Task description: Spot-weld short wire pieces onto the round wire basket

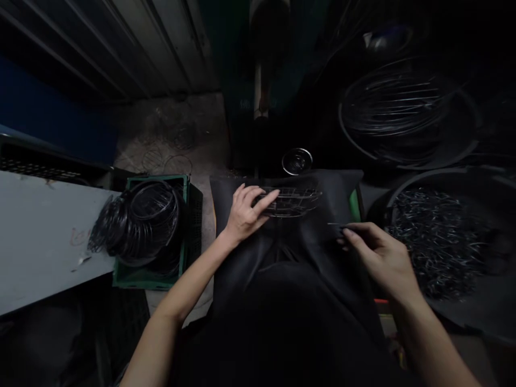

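My left hand [248, 210] is closed on the left end of a round wire frame [294, 201], which lies nearly edge-on above the dark cloth [278, 252] on my lap. To the right, apart from the frame, my right hand [374, 250] pinches a thin piece of wire [335, 223] between thumb and fingers; its tip points left. Beyond the frame is a small round metal dish [297, 161].
At left, a green crate [186, 215] holds coiled wire rings [151, 220], beside a pale board [44, 236]. At right, one tub holds many small wire pieces [439, 242]; behind it another holds long wires [399, 107]. Loose wire rings [177, 164] lie on the floor.
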`<state>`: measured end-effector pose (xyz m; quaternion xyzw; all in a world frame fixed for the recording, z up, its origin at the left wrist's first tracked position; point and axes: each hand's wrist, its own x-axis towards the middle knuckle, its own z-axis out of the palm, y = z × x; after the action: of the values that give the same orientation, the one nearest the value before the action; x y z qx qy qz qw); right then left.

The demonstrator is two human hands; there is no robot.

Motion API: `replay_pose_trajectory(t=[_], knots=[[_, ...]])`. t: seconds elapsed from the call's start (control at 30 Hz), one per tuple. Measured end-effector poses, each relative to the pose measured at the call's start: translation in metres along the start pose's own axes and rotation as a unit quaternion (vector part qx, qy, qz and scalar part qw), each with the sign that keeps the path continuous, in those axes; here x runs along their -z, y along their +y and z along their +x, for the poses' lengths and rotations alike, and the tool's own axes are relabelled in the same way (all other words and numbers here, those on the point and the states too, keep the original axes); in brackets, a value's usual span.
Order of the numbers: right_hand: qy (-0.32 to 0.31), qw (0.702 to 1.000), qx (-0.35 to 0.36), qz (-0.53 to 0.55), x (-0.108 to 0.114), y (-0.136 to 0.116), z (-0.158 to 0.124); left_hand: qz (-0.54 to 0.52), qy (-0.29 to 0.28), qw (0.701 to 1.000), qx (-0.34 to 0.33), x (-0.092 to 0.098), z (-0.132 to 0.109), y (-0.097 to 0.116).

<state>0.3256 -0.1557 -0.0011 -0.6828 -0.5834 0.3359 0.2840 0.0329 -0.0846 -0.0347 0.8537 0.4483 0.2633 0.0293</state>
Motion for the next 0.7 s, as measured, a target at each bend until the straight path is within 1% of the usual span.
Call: replay_pose_trajectory(t=[0.03,0.13,0.2,0.27,0.33,0.4,0.5,0.57,0.7], knots=[[0.006,1.0,0.0,-0.001,-0.007,0.008,0.003,-0.02,-0.017,1.0,0.009,0.006,0.009,-0.006],[0.007,0.997,0.047,-0.057,-0.023,0.027,0.013,-0.076,-0.049,0.994,0.056,0.013,0.027,-0.018],[0.005,0.997,0.052,-0.054,-0.026,0.028,0.016,-0.099,-0.067,0.99,0.078,0.015,0.033,-0.02],[0.011,1.0,0.014,0.004,-0.025,0.016,0.018,-0.095,-0.075,0.99,0.078,0.016,0.037,-0.017],[0.015,0.995,-0.041,0.091,-0.023,-0.006,0.021,-0.068,-0.079,0.992,0.065,0.018,0.042,-0.01],[0.006,0.981,-0.082,0.175,-0.025,-0.03,0.027,-0.037,-0.095,0.994,0.047,0.021,0.049,-0.002],[-0.007,0.958,-0.107,0.267,-0.039,-0.054,0.041,0.001,-0.146,0.989,0.011,0.023,0.061,0.01],[0.001,0.944,-0.116,0.31,-0.051,-0.06,0.05,0.012,-0.174,0.985,0.006,0.023,0.067,0.014],[0.022,0.924,-0.132,0.358,-0.071,-0.059,0.061,0.005,-0.209,0.977,0.027,0.023,0.073,0.016]])
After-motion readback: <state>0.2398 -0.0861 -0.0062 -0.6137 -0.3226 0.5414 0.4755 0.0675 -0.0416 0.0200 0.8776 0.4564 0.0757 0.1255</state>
